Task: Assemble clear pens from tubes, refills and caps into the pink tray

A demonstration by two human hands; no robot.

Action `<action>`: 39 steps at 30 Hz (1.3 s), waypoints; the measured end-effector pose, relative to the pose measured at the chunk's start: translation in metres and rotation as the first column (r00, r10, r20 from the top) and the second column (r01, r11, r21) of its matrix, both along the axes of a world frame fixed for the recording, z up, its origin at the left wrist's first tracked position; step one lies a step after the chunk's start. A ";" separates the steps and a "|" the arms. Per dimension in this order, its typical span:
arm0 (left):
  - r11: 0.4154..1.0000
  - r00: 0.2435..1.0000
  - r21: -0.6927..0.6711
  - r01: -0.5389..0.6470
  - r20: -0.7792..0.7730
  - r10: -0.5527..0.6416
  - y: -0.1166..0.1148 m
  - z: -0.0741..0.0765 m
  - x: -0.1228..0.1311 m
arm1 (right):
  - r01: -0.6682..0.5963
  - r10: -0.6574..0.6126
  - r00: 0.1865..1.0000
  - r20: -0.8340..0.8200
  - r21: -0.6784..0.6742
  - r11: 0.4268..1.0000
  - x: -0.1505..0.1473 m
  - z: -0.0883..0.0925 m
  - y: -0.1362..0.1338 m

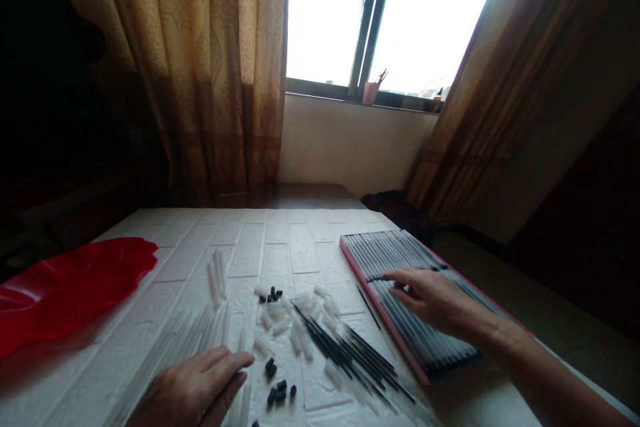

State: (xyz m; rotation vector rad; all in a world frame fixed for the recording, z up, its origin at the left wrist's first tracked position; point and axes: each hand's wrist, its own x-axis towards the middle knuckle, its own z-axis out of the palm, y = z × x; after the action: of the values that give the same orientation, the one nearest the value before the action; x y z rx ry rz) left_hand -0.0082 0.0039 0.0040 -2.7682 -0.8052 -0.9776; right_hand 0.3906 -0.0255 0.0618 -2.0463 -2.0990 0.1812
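Nearby, left hand (195, 383): palm down at the near edge of the desk (280, 233), fingers laid out flat and slack, gripping nothing, resting on the clear tubes (200, 333).
Clear tubes: a long loose bundle fanning from under that hand toward the middle of the desk, with a few more lying apart farther back. They look light, thin-walled and smooth, so likely to roll and slip. A gentle pinch near mid-length seems best, since a hard squeeze could dent them.
Black caps (277, 390): small loose pieces just right of the left hand, with a second cluster farther back. They look tiny and easily scattered.
Black refills (350, 353): a slanting sheaf of thin dark rods at the near centre. They are probably light and springy, best taken by the shaft between two fingertips.
Short clear pieces (300, 327): scattered between the two cap clusters.
Right hand (430, 300): over the tray, fingers stretched out, tips touching the rows, closed on nothing that shows.
Tray (380, 305): flat and pink-rimmed, along the right edge of the desk. It holds tubes packed side by side and is nearly full.
Red bowl (65, 287): wavy-rimmed, at the left edge. Its contents are hidden.
Pink cup (370, 92): on the far windowsill between the curtains (215, 60), with something stick-like in it.
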 end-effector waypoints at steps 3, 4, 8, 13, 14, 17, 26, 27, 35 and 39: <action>0.997 0.998 0.053 -0.058 0.037 0.056 0.002 0.000 -0.003 | -0.105 0.105 0.994 -0.004 0.005 0.994 -0.040 0.004 0.003; 0.996 0.997 0.050 -0.072 0.044 0.070 0.003 -0.001 -0.004 | -0.136 0.136 0.991 -0.010 0.009 0.991 -0.053 0.004 0.004; 0.993 0.991 -0.033 -0.118 0.055 0.119 0.008 -0.013 -0.011 | -0.235 0.236 0.971 -0.037 0.015 0.972 -0.102 -0.003 0.012; 0.980 0.985 -0.114 -0.166 0.023 0.170 0.015 -0.017 -0.018 | -0.327 0.327 0.942 -0.072 0.017 0.945 -0.144 -0.015 0.017; 0.977 0.984 -0.124 -0.175 0.010 0.178 0.015 -0.016 -0.018 | -0.341 0.341 0.937 -0.075 0.017 0.940 -0.150 -0.017 0.017; 0.968 0.982 -0.167 -0.186 -0.018 0.186 0.013 -0.009 -0.017 | -0.365 0.366 0.928 -0.075 0.020 0.931 -0.163 -0.019 0.013; 0.936 0.988 -0.324 -0.134 -0.122 0.099 -0.003 -0.002 -0.006 | -0.727 0.722 0.684 0.099 0.013 0.687 -0.194 -0.056 0.001; 0.933 0.986 -0.336 -0.132 -0.142 0.088 -0.004 -0.003 -0.005 | -0.737 0.730 0.671 0.132 0.008 0.676 -0.197 -0.060 0.001; 0.946 0.967 -0.258 -0.198 -0.211 0.145 0.005 -0.017 -0.006 | -0.749 0.738 0.629 0.246 -0.062 0.659 -0.209 -0.049 0.010; 0.945 0.961 -0.210 -0.252 -0.167 0.219 0.014 -0.022 -0.009 | -0.791 0.774 0.567 0.282 -0.075 0.607 -0.214 -0.042 0.014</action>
State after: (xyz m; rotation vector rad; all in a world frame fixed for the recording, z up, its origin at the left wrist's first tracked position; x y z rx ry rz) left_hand -0.0171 0.0183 -0.0177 -2.7957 -1.2624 -0.6741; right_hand 0.1763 -0.0114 0.0195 -0.9686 -3.0271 -0.0696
